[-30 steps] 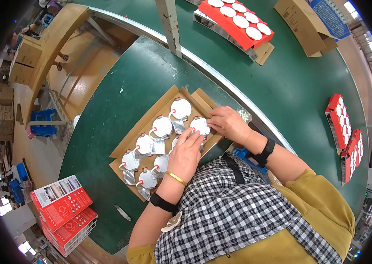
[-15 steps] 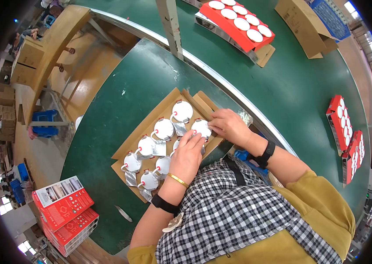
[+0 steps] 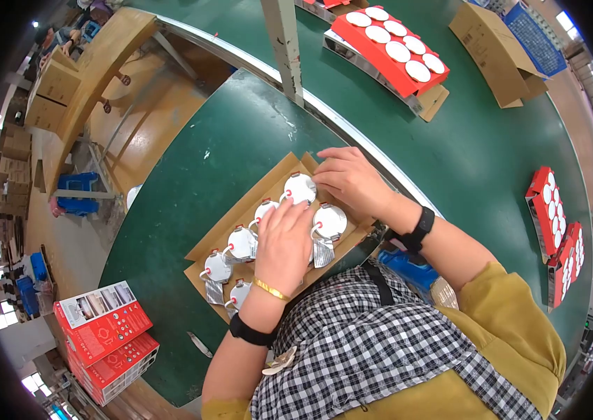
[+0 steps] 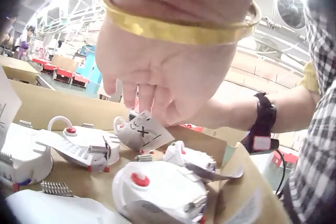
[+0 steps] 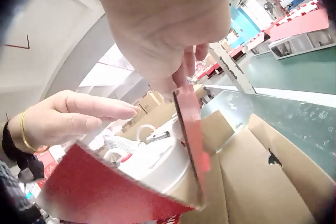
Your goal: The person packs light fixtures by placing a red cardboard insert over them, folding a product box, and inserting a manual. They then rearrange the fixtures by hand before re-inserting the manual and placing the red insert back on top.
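Note:
An open cardboard box [image 3: 244, 213] holds several white round downlights [image 3: 330, 221] with white cable loops, red plugs, spring clips and paper labels [image 4: 149, 132]. My left hand [image 3: 286, 241] reaches over the middle of the box, fingers extended, fingertips at the downlights toward the far end. It hides some of the downlights beneath. At the far right corner, my right hand [image 3: 356, 182] has its thumb and fingers at the top edge of a red-faced box flap [image 5: 192, 129], pinching it. Close beside that flap sits a downlight [image 5: 165, 163] in the right wrist view.
Red printed cartons [image 3: 104, 325] are stacked at the lower left. A small pale tool [image 3: 200, 344] lies on the green table [image 3: 163, 280]. Beyond a metal post [image 3: 284, 49], red boxes of white discs [image 3: 398, 51] and an open brown carton [image 3: 489, 52] stand on another green surface.
My right hand has moved from the right-side downlight to the box's far corner. My left hand has shifted farther over the box, toward its far end. The head view has also shifted slightly.

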Demonstrator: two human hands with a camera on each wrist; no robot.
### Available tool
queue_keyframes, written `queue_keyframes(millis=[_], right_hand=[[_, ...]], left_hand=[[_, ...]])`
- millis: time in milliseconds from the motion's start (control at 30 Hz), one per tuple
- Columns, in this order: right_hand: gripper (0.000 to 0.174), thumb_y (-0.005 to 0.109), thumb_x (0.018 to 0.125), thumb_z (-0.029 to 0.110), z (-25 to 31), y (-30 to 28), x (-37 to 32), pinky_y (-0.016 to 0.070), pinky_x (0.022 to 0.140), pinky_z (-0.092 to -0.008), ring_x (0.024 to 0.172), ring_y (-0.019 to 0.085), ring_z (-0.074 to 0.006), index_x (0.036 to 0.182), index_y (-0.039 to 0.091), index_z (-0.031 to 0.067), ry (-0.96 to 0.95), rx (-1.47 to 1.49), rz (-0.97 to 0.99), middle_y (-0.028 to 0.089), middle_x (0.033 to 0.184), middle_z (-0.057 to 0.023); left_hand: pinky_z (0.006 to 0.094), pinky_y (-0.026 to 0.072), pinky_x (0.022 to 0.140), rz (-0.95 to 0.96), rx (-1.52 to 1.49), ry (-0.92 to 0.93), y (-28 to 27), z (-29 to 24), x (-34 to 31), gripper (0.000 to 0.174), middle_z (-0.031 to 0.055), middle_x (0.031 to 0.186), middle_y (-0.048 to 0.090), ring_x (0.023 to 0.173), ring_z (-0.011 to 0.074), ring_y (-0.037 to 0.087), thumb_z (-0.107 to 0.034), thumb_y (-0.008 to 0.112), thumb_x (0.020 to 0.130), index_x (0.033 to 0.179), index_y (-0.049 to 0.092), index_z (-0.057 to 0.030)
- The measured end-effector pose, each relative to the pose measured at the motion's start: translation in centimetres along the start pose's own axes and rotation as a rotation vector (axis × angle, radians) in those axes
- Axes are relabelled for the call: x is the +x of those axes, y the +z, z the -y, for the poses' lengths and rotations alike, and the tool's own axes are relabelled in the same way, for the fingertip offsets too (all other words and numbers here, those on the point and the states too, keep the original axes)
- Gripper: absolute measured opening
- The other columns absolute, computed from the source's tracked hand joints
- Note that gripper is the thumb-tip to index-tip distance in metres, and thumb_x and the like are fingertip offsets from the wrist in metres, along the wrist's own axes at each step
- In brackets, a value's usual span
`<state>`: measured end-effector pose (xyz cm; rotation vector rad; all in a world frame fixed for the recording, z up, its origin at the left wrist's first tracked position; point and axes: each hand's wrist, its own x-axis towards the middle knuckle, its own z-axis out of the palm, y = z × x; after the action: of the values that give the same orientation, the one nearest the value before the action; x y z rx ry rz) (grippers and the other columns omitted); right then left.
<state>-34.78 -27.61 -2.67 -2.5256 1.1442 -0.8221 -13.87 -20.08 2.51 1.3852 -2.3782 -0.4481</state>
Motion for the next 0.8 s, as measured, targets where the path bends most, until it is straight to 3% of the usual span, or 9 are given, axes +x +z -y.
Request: queue_keyframes(millis=[167,433,800], right_hand=[[0.021,0.069,0.072,0.015,-1.4,1.1,1.2,0.0379,0.101,-0.0391,0.117,0.055,-0.0237,0.092,0.074,0.0108,-0.096,-0.078,0.102,0.070,0.097,-0.0016],[0.009,0.070,0.079,0.017,-0.5,1.9,0.3,0.0354,0.104,-0.0417,0.118,0.055,-0.0240,0.083,0.075,0.0107,0.056,0.016,-0.001,0.071,0.088,-0.0010],[0.008,0.075,0.076,0.014,0.1,2.1,0.3,0.0368,0.101,-0.0420,0.119,0.056,-0.0250,0.083,0.074,0.0104,0.097,0.033,-0.019,0.071,0.085,-0.0023]], left_hand=[[0.0481,0.0340,0.110,0.066,0.078,-0.016,1.9,2.1,1.0,0.034,0.0114,0.123,0.063,0.126,0.0284,0.051,-0.005,0.061,0.084,0.118,0.064,-0.0038],[0.0470,0.0352,0.110,0.029,0.122,-0.007,3.1,2.3,0.1,0.037,0.0110,0.125,0.062,0.129,0.0278,0.049,-0.004,0.060,0.084,0.120,0.063,-0.0028],[0.0474,0.0379,0.108,0.023,0.057,-0.023,3.4,2.2,-0.4,0.043,0.0132,0.129,0.059,0.133,0.0295,0.046,0.002,0.057,0.080,0.124,0.060,-0.0012]])
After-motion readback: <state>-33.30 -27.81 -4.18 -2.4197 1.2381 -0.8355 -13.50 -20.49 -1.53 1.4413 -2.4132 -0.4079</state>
